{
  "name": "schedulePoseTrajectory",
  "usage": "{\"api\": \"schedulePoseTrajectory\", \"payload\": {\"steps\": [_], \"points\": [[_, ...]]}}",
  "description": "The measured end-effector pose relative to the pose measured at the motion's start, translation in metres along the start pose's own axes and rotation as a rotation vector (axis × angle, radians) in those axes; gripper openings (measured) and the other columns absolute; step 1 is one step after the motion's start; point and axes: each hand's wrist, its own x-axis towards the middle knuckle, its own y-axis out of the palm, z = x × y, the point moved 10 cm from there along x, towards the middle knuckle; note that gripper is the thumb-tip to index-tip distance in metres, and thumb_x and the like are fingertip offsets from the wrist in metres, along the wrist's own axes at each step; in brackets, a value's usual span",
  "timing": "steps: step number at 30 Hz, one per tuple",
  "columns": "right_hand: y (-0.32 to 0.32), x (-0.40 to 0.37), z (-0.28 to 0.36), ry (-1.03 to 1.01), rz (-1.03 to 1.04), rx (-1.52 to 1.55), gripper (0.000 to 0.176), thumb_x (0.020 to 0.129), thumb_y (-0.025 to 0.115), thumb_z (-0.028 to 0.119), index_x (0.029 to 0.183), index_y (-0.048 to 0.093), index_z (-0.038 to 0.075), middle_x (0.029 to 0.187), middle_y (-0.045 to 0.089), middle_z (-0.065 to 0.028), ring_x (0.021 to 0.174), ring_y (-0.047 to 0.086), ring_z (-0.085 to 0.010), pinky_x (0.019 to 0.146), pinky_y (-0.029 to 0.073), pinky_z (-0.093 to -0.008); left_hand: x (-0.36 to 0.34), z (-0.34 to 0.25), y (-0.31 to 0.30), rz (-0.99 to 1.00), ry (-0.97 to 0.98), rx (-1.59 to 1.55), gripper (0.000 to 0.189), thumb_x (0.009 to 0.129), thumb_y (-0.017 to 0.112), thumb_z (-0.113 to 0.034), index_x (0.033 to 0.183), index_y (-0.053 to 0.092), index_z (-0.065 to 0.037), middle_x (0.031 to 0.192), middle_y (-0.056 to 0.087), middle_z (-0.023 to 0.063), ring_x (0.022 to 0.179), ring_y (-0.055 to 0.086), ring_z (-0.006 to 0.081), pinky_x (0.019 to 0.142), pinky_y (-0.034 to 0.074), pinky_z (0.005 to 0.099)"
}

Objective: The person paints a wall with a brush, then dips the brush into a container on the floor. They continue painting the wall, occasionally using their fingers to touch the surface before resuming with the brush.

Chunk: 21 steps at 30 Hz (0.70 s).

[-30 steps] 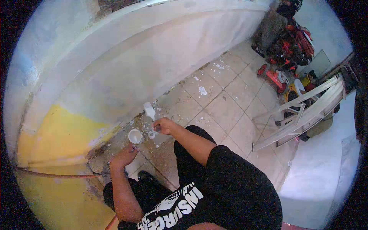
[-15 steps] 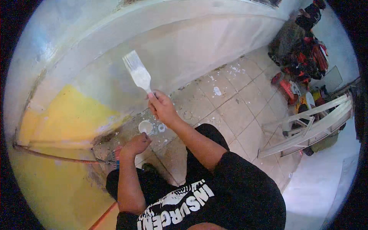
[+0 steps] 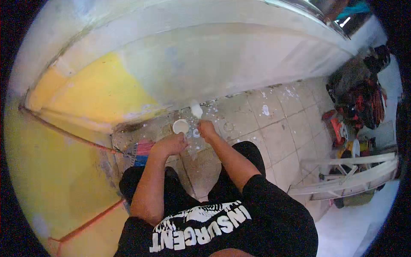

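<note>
My right hand [image 3: 207, 131] grips the handle of a paintbrush [image 3: 196, 110], whose pale bristles point up toward the base of the wall. The brush is slightly blurred. My left hand [image 3: 174, 144] is closed at the near edge of a small white cup [image 3: 181, 127], with its fingers on the cup's rim or handle. The cup holds something pale. Brush and cup are apart, with the brush just to the right of the cup.
A partly yellow, partly whitish wall [image 3: 184, 60] curves along the far side. White paint spots mark the tiled floor [image 3: 274, 132]. A folded ladder [image 3: 351, 175] lies at the right, near red and black items [image 3: 364, 103]. Pink and blue packets [image 3: 143, 150] sit left.
The brush in my right hand has come down from in front of the wall to beside the cup. The view has shifted, and the wall and floor appear moved to the right.
</note>
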Motion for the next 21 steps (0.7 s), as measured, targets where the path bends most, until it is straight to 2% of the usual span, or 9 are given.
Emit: {"api": "schedulePoseTrajectory", "payload": {"steps": [1,2,4,6,8,11,17,19,21], "points": [[0.002,-0.001,0.046,-0.330,-0.040,-0.537,0.020,0.094,0.057,0.029,0.087,0.059,0.009,0.062,0.049,0.0004,0.048,0.044,-0.0111,0.040,0.030,-0.0288,-0.003,0.001,-0.002,-0.007,-0.012,-0.013,0.048,0.093,0.055,-0.042,0.111,0.056,0.003,0.106,0.066,0.0267,0.098,0.065,0.0415,0.086,0.050,0.0489],[0.000,0.001,0.060,-0.338,-0.026,-0.543,0.020,0.094,0.057,0.029,0.087,0.059,0.009,0.062,0.049,0.0004,0.048,0.044,-0.0111,0.040,0.030,-0.0288,-0.002,0.001,-0.001,0.024,-0.041,-0.016,0.052,0.095,0.052,-0.044,0.116,0.054,0.003,0.116,0.061,0.0278,0.108,0.061,0.0418,0.092,0.048,0.0488],[-0.019,-0.023,0.101,0.159,0.005,0.651,0.020,0.095,0.055,0.030,0.090,0.055,0.010,0.063,0.048,0.0009,0.047,0.041,-0.0102,0.038,0.027,-0.0266,-0.002,0.001,-0.003,0.051,-0.078,-0.025,0.055,0.097,0.049,-0.047,0.121,0.051,0.003,0.127,0.056,0.0290,0.117,0.057,0.0420,0.098,0.046,0.0488],[-0.043,0.012,0.116,-0.462,-0.145,0.081,0.018,0.097,0.052,0.029,0.097,0.053,0.011,0.062,0.046,0.0016,0.045,0.037,-0.0091,0.036,0.024,-0.0246,-0.001,-0.004,0.003,0.165,-0.055,-0.008,0.056,0.097,0.049,-0.048,0.121,0.052,0.003,0.121,0.060,0.0298,0.111,0.060,0.0432,0.094,0.048,0.0504],[-0.058,-0.083,0.227,-0.056,-0.051,0.513,0.016,0.098,0.051,0.026,0.096,0.054,0.011,0.063,0.045,0.0011,0.044,0.036,-0.0077,0.037,0.023,-0.0228,-0.004,-0.007,-0.004,0.102,-0.055,0.007,0.056,0.097,0.049,-0.048,0.119,0.053,0.004,0.116,0.062,0.0297,0.107,0.061,0.0439,0.092,0.049,0.0515],[-0.064,-0.134,0.298,-0.091,0.065,0.900,0.016,0.099,0.051,0.027,0.097,0.055,0.011,0.061,0.043,0.0020,0.043,0.032,-0.0062,0.036,0.021,-0.0218,-0.001,-0.002,-0.006,0.046,-0.059,0.011,0.056,0.097,0.049,-0.048,0.116,0.055,0.003,0.108,0.065,0.0289,0.102,0.063,0.0448,0.090,0.050,0.0524],[-0.025,-0.059,0.191,-0.063,-0.077,0.802,0.021,0.098,0.054,0.031,0.095,0.056,0.011,0.059,0.045,0.0017,0.040,0.034,-0.0061,0.035,0.022,-0.0210,0.000,-0.001,-0.011,-0.006,-0.058,-0.007,0.052,0.094,0.054,-0.045,0.114,0.058,0.003,0.112,0.065,0.0262,0.104,0.064,0.0409,0.090,0.049,0.0487],[-0.018,0.011,0.089,-0.798,-0.521,-0.293,0.022,0.097,0.054,0.032,0.091,0.057,0.011,0.059,0.048,0.0009,0.040,0.038,-0.0072,0.035,0.024,-0.0221,0.002,0.003,-0.011,-0.037,-0.063,0.005,0.052,0.094,0.054,-0.045,0.114,0.058,0.003,0.113,0.065,0.0265,0.105,0.064,0.0408,0.090,0.049,0.0486],[-0.001,0.053,-0.009,-0.426,-0.111,-0.043,0.023,0.097,0.053,0.032,0.087,0.057,0.012,0.056,0.048,0.0011,0.039,0.040,-0.0081,0.034,0.026,-0.0237,-0.003,-0.003,-0.016,-0.002,-0.024,-0.025,0.051,0.096,0.051,-0.047,0.113,0.056,0.001,0.105,0.066,0.0270,0.101,0.064,0.0445,0.088,0.050,0.0528]]}}
